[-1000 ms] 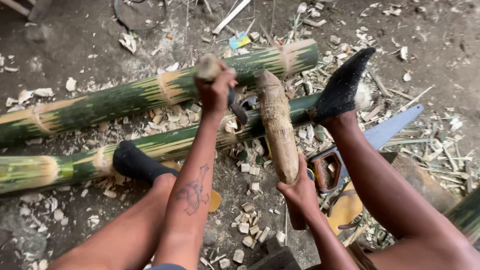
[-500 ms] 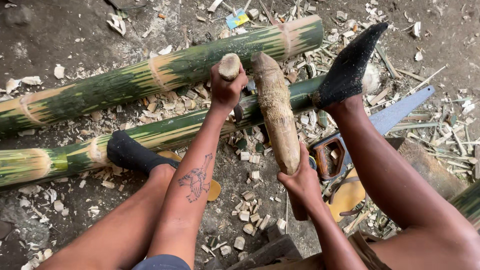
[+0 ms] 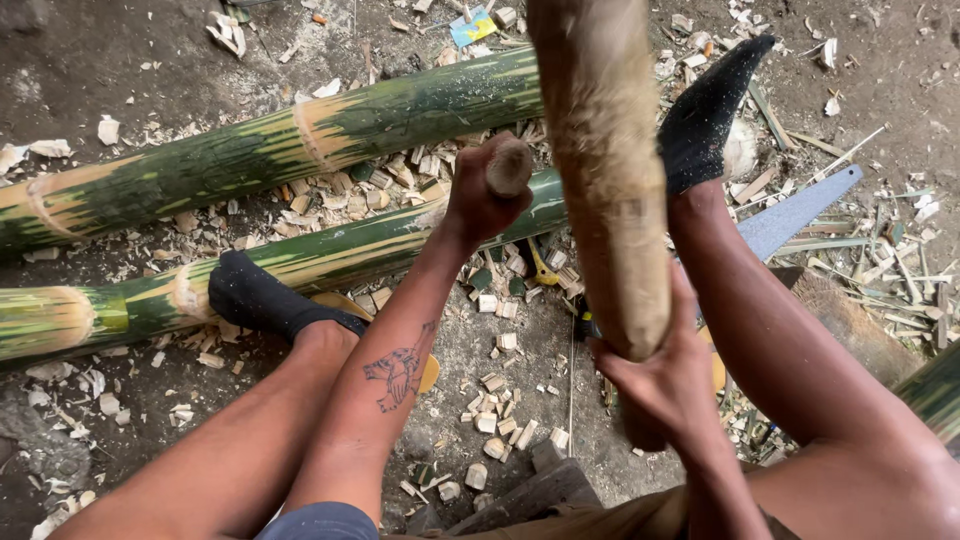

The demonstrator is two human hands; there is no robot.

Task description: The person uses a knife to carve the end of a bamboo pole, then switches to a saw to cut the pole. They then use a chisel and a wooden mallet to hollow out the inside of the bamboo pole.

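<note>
**chipfan:** so what's going on in this shot?

**bamboo_guy:** Right hand (image 3: 655, 385) is clamped round the bottom end of a fat wooden club (image 3: 600, 170), which is raised so high its top runs out of view. Left hand (image 3: 480, 195) is fisted tight on a short wooden tool handle (image 3: 510, 165), held upright against the nearer bamboo pole (image 3: 340, 255) just beyond that fist. I can't see the working end, the hand hides it.

**chipfan:** So mid-swing?

**bamboo_guy:** Looks like the raised part of a mallet stroke to me. Both socked feet (image 3: 270, 300) pin the pole either side of the left hand. A second bamboo pole (image 3: 280, 150) lies farther out, chips (image 3: 495, 400) everywhere below the wrists, and a saw blade (image 3: 795, 215) off beyond the right forearm. I'd say the strike needs to land square on that handle top, clear of the knuckles.
</note>
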